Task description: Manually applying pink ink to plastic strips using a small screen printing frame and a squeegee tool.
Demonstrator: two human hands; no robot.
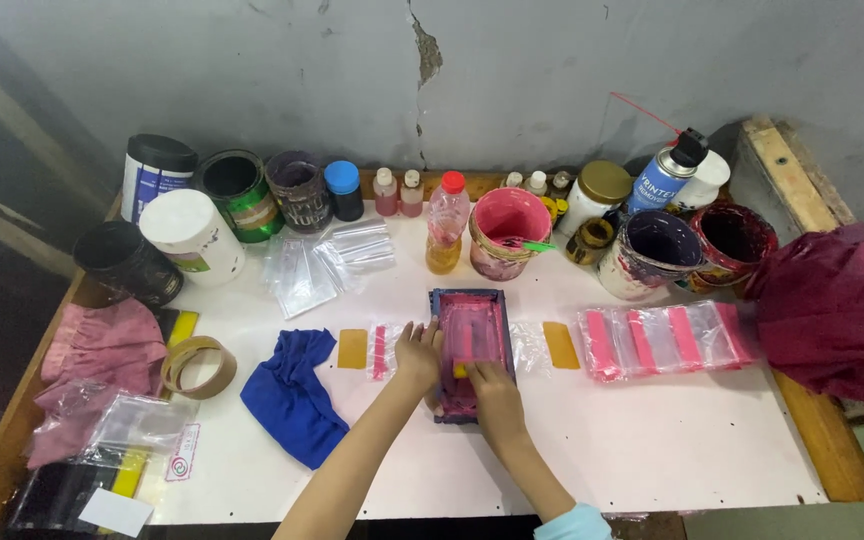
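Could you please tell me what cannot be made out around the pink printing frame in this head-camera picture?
- Tool under the right hand: the hand hides all but a yellow bit, head view.
- Frame's near end: hidden by both hands.
- Left hand fingers: whether they press the frame or table, too small.
- Small bottles: contents too small.

bare table right; blue cloth left, pots behind.

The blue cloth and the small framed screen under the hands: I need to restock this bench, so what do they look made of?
The blue cloth looks like soft woven fabric, matte, crumpled into folds. The framed screen seems a rigid dark frame, perhaps wood or metal, around a fine mesh coated in glossy pink ink. The left hand steadies its edge; the right hand presses a yellow-edged tool on it.
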